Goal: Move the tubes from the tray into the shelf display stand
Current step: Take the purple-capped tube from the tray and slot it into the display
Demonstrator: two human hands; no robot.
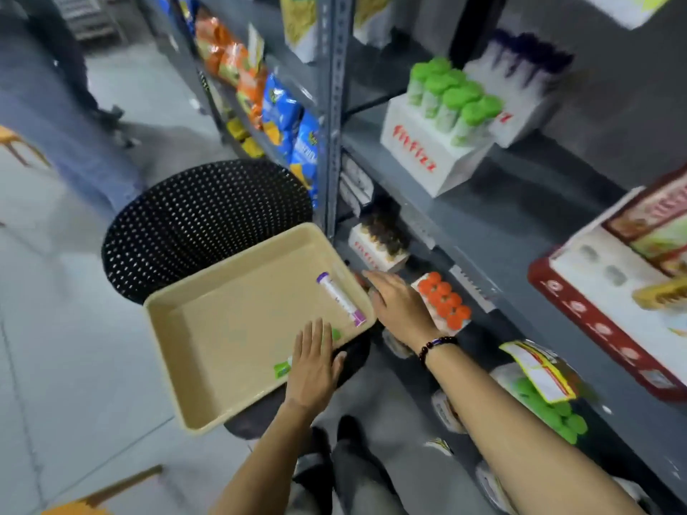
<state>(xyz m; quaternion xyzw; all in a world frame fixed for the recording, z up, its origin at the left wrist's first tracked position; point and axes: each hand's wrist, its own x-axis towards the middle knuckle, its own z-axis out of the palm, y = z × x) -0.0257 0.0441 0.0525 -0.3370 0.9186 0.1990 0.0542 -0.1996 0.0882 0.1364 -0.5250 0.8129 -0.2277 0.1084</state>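
**A:** Tubes, left to right: green tube [284, 368] lies in the tray [208, 366] at the near wall, mostly hidden under your left hand [314, 369]. Fingers are flat and extended over it, touching or just above, can't tell which. Not closed on it.

**B:** And the purple one?

**A:** Purple tube [340, 299] lies loose along the tray's right wall, cap toward the shelf. Nothing is holding it.

**B:** Risk?

**A:** The tray sits on the black perforated stool [200, 224] and overhangs it toward you. Your left hand is on the overhanging end. Press down there and the tray likely tips; both tubes roll out.

**B:** Right hand?

**A:** Right hand [399, 304] is beyond the tray's right rim, low, reaching toward the orange tubes [444, 301] in their stand on the bottom shelf. Fingers are loosely curled. Something reddish shows at the fingertips, too blurred to say whether you're gripping it.

**B:** So two hazards.

**A:** Three. Your right wrist passes just beside the tray corner, so a pull-back can clip it and shift the tray. And the stand with green tubes [455, 100] is higher up on the right; reach there with the green one, not low.
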